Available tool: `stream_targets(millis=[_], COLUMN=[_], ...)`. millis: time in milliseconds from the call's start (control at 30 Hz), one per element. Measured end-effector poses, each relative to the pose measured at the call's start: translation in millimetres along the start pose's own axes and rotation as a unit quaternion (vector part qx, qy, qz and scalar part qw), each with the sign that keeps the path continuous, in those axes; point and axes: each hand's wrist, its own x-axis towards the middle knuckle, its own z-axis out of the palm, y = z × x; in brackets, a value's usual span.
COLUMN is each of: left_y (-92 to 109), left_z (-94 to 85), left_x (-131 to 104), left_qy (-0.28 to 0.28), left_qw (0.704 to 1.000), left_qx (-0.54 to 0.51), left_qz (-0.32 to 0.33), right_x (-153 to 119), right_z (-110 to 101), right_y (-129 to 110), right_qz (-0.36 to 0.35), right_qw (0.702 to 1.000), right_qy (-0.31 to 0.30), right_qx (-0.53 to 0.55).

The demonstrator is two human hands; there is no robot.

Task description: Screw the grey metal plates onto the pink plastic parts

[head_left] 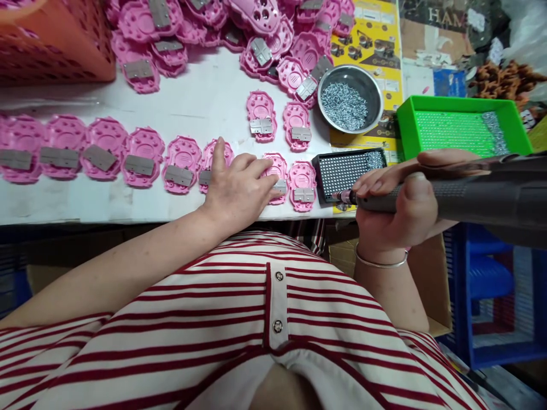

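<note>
My right hand [397,205] is wrapped round a dark electric screwdriver [470,191], its tip over the near edge of a black screw tray [348,173]. Fingers apart, my left hand [239,188] rests on the row of pink plastic shells; its fingertips touch a pink shell [276,165] with a metal plate on it. Just right of that lies another pink shell [302,185] with a plate. Two more, a pink shell [261,108] and a pink shell [297,119], lie behind. Several shells with grey plates line up to the left.
A metal bowl of screws [374,94] stands behind the black tray, and a green tray [461,105] is at the right. Pink shells [205,17] are heaped at the back. An orange basket [55,42] fills the back left. Below the table's right side is a blue rack [468,319].
</note>
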Motion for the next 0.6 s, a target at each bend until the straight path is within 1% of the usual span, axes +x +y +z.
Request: stream_targets(millis=[100,233,333,400,467,533,567,600], left_y=[0,0,4,7,10,11,11,11], left_z=[-0.3,-2.6,-4.6,-4.8,-3.8,-2.6,-2.2,-2.2], left_x=[-1,-3,-3,-1,1,2,2,2], left_qy=[0.005,0.009,0.031,0.037,0.032,0.029,0.029,0.03], left_qw=[1.0,0.999,0.999,0.998,0.996,0.993,0.991,0.99], left_qx=[0.024,0.051,0.021,-0.025,-0.07,-0.107,-0.122,-0.135], left_qz=[0.005,0.014,0.025,0.036,0.041,0.039,0.037,0.036], right_x=[3,10,14,15,16,16,17,17], right_z=[0,5,12,19,26,32,34,36], right_y=[0,-10,-20,-29,-40,-52,-58,-63], right_qz=[-0.008,0.002,0.009,0.035,0.095,0.139,0.137,0.164], right_qw=[1.0,0.998,0.997,0.992,0.985,0.978,0.977,0.974], right_qy=[-0.01,-0.042,-0.051,-0.075,-0.096,-0.111,-0.111,-0.114], right_qx=[0.011,0.037,0.065,0.096,0.108,0.11,0.12,0.108])
